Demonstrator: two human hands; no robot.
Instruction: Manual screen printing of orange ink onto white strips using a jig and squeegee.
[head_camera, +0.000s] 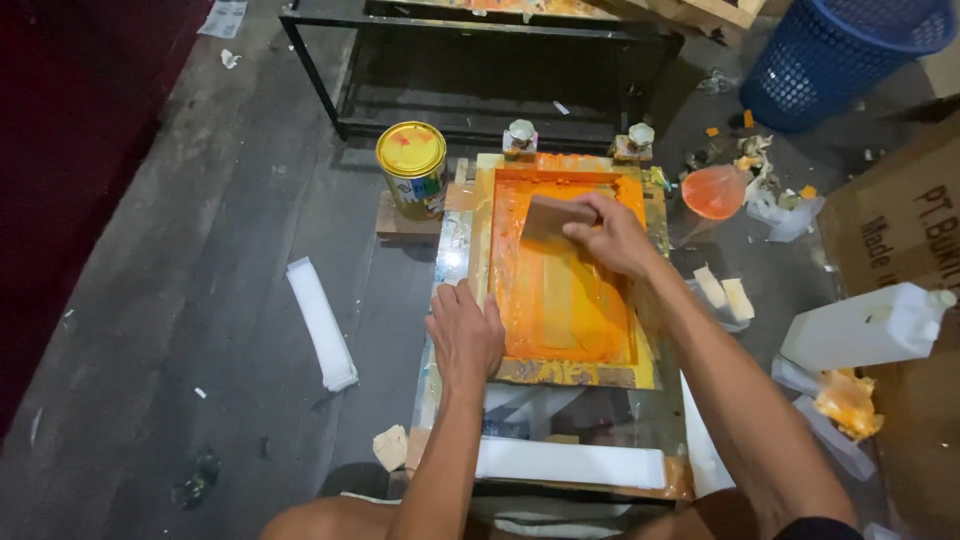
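**Squeegee held at the top of an orange-inked screen**

The fingers of the right hand (612, 233) curl over the top edge of a flat wooden squeegee block (552, 216), gripping it at the far end of the rectangular wooden-framed printing screen coated in orange ink (560, 300). The squeegee stands on the mesh near the frame's upper rail. The left hand (465, 335) lies flat, fingers extended and together, pressing down on the left rail of the frame near its lower corner; it holds nothing.

The frame rests on a glass-topped work board (640, 420) on the dark floor, and two white-knobbed clamps (521, 134) fix its far edge. Just left of the clamps stands a round yellow-lidded paint tin (412, 168) on a small wooden block. To the right sits a clear plastic bag of orange ink (714, 191). Further right lies a white plastic jug (865, 326) on its side. A blue plastic mesh basket (845, 55) stands at the upper right, well apart.
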